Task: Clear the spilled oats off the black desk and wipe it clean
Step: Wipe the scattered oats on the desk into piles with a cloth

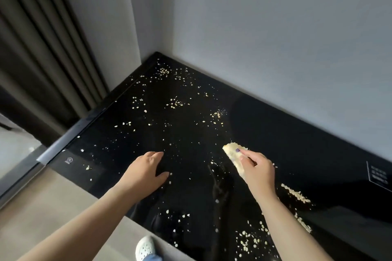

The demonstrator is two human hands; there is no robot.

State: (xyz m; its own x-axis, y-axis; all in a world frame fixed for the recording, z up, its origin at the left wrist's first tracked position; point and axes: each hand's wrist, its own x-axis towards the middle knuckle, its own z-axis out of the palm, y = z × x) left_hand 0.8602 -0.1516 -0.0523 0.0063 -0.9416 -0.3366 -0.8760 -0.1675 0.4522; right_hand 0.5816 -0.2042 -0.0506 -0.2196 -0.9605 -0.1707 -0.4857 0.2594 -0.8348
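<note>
Pale oat flakes (176, 103) lie scattered over the glossy black desk (275, 125), thick toward the far corner and along the near edge, with a swept line of oats (296, 194) behind my right wrist. My right hand (257, 170) presses a folded yellow cloth (232, 151) flat on the desk, fingers closed over it. My left hand (148, 170) rests on the desk to the left, fingers together and curved, holding nothing.
The desk sits in a corner of grey walls (275, 27). A brown curtain (38, 48) hangs at the left beyond the desk's metal edge (61, 144). Beige floor and my white shoe (145, 248) show below the near edge. A white label (379, 176) marks the right side.
</note>
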